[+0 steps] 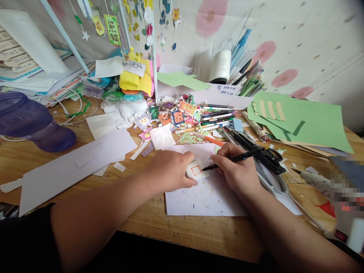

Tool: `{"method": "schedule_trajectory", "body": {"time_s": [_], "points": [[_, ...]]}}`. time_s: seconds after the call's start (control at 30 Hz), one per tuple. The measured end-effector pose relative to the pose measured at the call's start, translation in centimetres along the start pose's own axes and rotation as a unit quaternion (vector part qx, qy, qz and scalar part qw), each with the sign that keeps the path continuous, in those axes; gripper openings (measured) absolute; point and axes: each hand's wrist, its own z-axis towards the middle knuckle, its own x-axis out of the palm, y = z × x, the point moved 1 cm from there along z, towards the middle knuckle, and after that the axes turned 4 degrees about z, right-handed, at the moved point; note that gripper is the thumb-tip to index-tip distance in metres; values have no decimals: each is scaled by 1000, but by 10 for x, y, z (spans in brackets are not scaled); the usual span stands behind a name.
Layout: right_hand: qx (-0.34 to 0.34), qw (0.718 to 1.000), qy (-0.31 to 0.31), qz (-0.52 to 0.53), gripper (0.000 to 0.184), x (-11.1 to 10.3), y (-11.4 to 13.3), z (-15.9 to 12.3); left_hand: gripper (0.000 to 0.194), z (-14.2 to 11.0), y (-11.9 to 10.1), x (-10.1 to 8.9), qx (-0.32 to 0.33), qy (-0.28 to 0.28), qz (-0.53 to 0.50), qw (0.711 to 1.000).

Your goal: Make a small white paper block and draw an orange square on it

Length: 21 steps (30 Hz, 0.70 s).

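My left hand (170, 170) lies knuckles-up on the desk, fingers curled, pinning a small white paper piece (196, 170) that bears a red square outline. My right hand (238, 170) is closed around a black pen (237, 158), whose tip touches the right edge of that small piece. Both rest on a white sheet (204, 197) speckled with coloured marks, lying on the wooden desk (153, 220).
Black scissors (260, 153) lie just right of my pen hand. Behind are small decorated cards (178, 115), a row of pens (217, 113), green paper sheets (309, 121), a white thread spool (220, 66), a large white sheet (76, 163) and a purple cap (34, 123) at left.
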Motion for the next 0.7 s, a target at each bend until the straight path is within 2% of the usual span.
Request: {"method": "schedule_trajectory", "body": {"time_s": [0.17,0.7], "points": [[3,1000,5,-4,27,2,3,-1,47,-1,0,-1,4,-10,3,1000],[3,1000,24,7,27,2,3,-1,46,-1,-1,-3,3,6,-8,1000]]}}
